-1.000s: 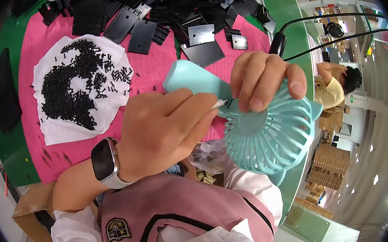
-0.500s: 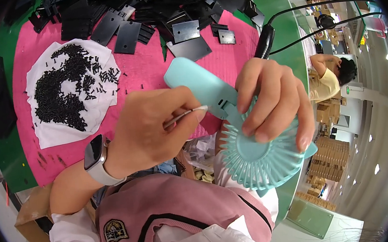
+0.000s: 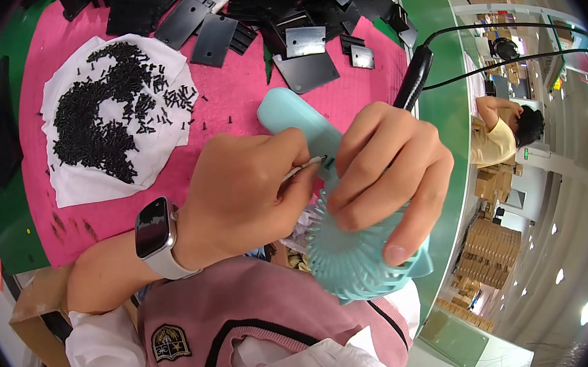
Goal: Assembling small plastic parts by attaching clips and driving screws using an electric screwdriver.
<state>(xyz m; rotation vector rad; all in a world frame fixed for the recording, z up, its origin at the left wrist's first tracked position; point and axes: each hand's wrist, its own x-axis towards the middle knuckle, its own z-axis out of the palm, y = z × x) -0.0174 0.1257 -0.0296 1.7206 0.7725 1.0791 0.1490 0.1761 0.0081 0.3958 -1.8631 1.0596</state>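
Observation:
My left hand (image 3: pixel 252 187), with a watch on its wrist, pinches a thin cotton swab (image 3: pixel 302 169). The swab's tip rests at the small dark slot near the joint between handle and head of a turquoise handheld fan (image 3: pixel 294 116). My right hand (image 3: pixel 392 174) is wrapped over the fan's round slatted head, its fingers curled across the grille. The fan is tilted, with its handle pointing up and to the left. Part of the grille is hidden under my right fingers.
Many small black screws (image 3: pixel 94 125) lie on a white cloth (image 3: pixel 82 193) on the pink mat (image 3: pixel 230 105). Black plates (image 3: pixel 308 72) are heaped at the far side. A black cylindrical tool (image 3: pixel 415 76) with a cable lies behind my right hand. Another person (image 3: pixel 495 136) sits at the right.
The fan and my right hand have shifted left, and the right fingers now cover more of the joint. My left hand has moved slightly right, bringing the swab's tip to the slot.

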